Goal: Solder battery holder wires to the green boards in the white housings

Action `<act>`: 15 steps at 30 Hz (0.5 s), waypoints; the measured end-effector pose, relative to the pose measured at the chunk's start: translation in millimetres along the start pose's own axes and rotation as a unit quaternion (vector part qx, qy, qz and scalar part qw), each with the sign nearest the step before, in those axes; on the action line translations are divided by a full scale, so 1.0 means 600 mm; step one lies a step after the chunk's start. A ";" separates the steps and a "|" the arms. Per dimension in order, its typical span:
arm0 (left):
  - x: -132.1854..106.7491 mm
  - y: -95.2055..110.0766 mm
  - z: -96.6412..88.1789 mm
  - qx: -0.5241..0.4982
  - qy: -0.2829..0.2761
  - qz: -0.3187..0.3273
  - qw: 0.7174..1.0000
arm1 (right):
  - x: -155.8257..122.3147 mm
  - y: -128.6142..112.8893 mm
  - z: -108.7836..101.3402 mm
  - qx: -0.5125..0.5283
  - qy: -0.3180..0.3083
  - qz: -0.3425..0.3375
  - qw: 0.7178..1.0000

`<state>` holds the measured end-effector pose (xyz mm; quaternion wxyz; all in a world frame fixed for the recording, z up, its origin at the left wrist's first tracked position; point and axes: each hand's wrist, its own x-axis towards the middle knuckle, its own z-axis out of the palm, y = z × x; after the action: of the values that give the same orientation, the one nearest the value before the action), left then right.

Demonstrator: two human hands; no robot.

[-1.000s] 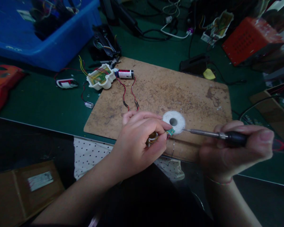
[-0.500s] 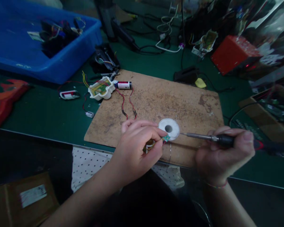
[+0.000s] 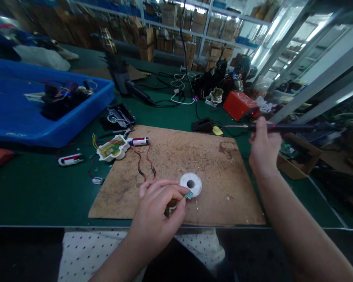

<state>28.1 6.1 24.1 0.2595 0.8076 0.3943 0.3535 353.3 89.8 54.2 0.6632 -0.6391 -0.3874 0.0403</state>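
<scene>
My left hand is closed in a pinch on a small green circuit board; wires run from the board under the fingers, partly hidden by the palm. Just behind the board lies a white solder spool, with a thin strand of solder hanging toward the board's front edge. My right hand grips a soldering iron, raised at the right, its metal tip pointing left near a black holder and a yellow sponge. Both hands are over or beside a brown work board.
At left stands a blue bin with wired parts in it. A white plastic housing with wires and a battery cell sit at the work board's left edge. A red box and a cardboard box are at right.
My right hand has carried the soldering iron away from the circuit board, up toward the holder and sponge. The left hand keeps its pinch. The camera has tilted up, showing shelves behind.
</scene>
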 end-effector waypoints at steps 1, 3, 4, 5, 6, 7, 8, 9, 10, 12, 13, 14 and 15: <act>0.000 0.000 -0.001 0.000 -0.002 -0.001 1.000 | 0.032 0.013 0.014 -0.043 -0.009 -0.026 0.999; -0.001 -0.001 -0.002 -0.003 -0.003 -0.002 1.000 | 0.083 0.038 0.042 -0.142 -0.034 -0.046 0.988; -0.002 0.000 -0.002 -0.004 -0.004 -0.001 1.000 | 0.101 0.048 0.056 -0.176 -0.055 -0.041 0.982; -0.002 0.000 -0.002 -0.004 -0.004 -0.001 1.000 | 0.114 0.057 0.069 -0.190 -0.073 -0.038 0.978; -0.002 0.000 -0.002 -0.004 -0.004 -0.001 1.000 | 0.121 0.065 0.082 -0.198 -0.092 -0.032 0.975; -0.001 0.001 -0.002 -0.003 -0.003 -0.002 1.000 | 0.124 0.073 0.095 -0.199 -0.110 -0.026 0.973; -0.001 0.002 -0.002 -0.002 -0.002 -0.003 1.000 | 0.122 0.080 0.108 -0.197 -0.128 -0.020 0.972; -0.001 0.002 -0.002 0.000 -0.002 -0.003 1.000 | 0.118 0.086 0.120 -0.197 -0.148 -0.011 0.969; -0.001 0.002 -0.002 0.001 -0.002 -0.003 1.000 | 0.112 0.093 0.131 -0.197 -0.166 0.000 0.966; -0.003 0.001 -0.002 0.009 -0.005 0.004 1.000 | 0.098 0.104 0.149 -0.196 -0.196 0.022 0.960; -0.004 -0.001 -0.002 0.017 -0.007 0.010 1.000 | 0.090 0.108 0.155 -0.197 -0.202 0.030 0.959; -0.005 -0.004 -0.002 0.024 -0.007 0.017 1.000 | 0.081 0.111 0.156 -0.197 -0.206 0.038 0.958; -0.006 -0.007 -0.001 0.032 -0.007 0.023 0.999 | 0.072 0.111 0.154 -0.196 -0.213 0.044 0.956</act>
<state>24.1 5.6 20.4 0.2283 0.8268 0.3850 0.3408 360.5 200.9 4.7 0.4249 -0.7493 -0.4915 0.1278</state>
